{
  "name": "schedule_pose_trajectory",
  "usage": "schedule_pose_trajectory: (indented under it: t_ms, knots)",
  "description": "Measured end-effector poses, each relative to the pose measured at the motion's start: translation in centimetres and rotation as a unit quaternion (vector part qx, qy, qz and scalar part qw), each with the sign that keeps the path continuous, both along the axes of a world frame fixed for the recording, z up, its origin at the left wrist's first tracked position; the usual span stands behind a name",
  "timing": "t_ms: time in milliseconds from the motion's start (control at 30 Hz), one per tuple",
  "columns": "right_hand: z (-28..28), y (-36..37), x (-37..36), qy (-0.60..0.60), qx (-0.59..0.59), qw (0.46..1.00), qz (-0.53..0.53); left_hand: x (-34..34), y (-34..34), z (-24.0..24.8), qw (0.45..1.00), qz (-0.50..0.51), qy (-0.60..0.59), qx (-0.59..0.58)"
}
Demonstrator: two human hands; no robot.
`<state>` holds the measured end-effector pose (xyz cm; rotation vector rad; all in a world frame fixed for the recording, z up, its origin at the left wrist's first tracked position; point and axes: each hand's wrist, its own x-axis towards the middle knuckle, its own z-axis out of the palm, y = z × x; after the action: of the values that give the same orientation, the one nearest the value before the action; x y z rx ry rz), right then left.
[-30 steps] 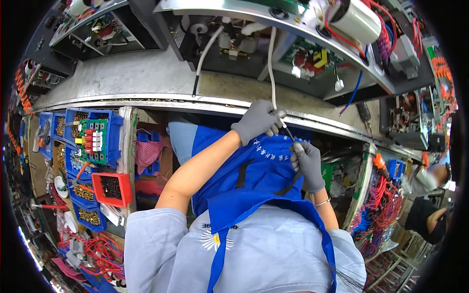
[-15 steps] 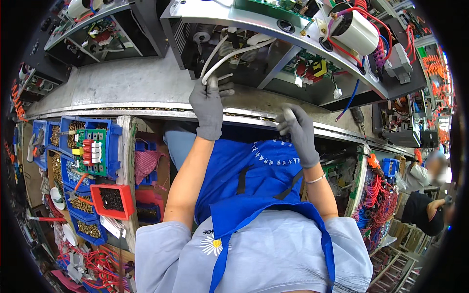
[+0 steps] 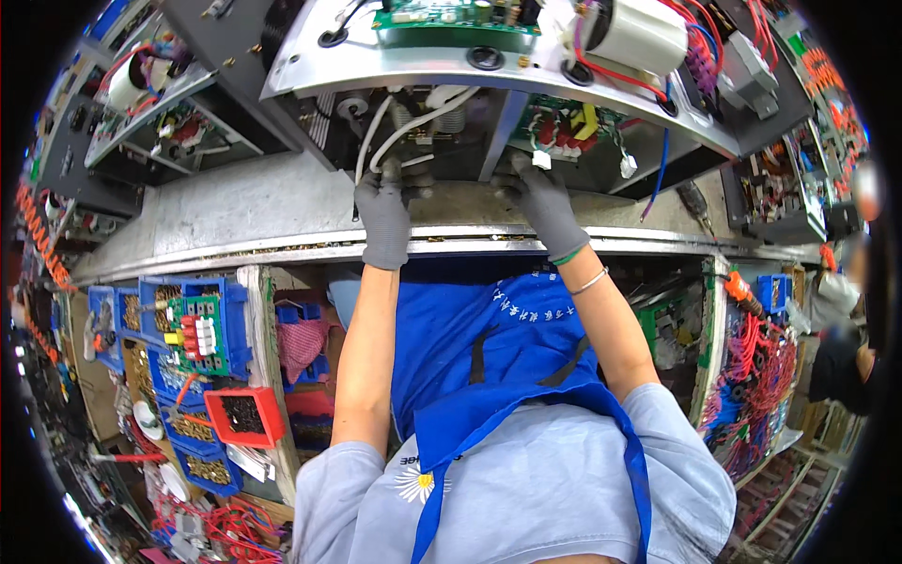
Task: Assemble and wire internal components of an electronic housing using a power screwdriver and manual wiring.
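Grey gloves cover both hands. My left hand (image 3: 384, 226) pinches white cables (image 3: 413, 125) that bend out of the open bay of a metal equipment chassis (image 3: 404, 70). A cable end hangs just left of that hand. To its right, at the bay's front edge, my right hand (image 3: 547, 211) has its fingers bent and apart near the upright divider (image 3: 503, 132); no object shows in them. White connectors (image 3: 542, 160) on short wires dangle close to its fingertips. Inside the bay, coiled parts sit behind the cables, partly in shadow.
More open chassis stand left (image 3: 174, 122) and right (image 3: 775, 197). A screwdriver-like tool (image 3: 695, 202) lies on the metal bench. Lower left are blue bins (image 3: 207, 475) of small hardware, a red tray (image 3: 268, 404) and a green circuit board (image 3: 209, 343). Wire bundles (image 3: 756, 376) hang lower right.
My right hand has moved forward and left, from above the bench edge to the chassis front. My left hand still grips the white cables, now lower at the bay opening. The view has shifted.
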<state>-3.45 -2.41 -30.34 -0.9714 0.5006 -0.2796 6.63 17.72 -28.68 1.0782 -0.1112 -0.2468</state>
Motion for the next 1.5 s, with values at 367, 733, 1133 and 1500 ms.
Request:
schedule_pose_trajectory:
  t_ms: [367,733,1133,1500]
  knots:
    - [-2.3,1.7,4.1,0.038,0.005,0.998,-0.052,0.6,-1.7,0.3,0.989,-0.103,0.032,0.105]
    - [-0.1,1.9,4.5,0.026,-0.003,0.999,-0.043,1.1,-1.6,0.8,0.984,-0.02,0.008,0.178]
    - [-0.1,4.5,4.4,0.01,0.138,0.972,-0.188,-1.8,-2.8,2.0,0.964,0.14,-0.12,0.193]
    - [0.3,2.8,3.1,-0.016,0.146,0.957,-0.249,-2.0,-3.4,3.3,0.948,0.018,-0.105,0.301]
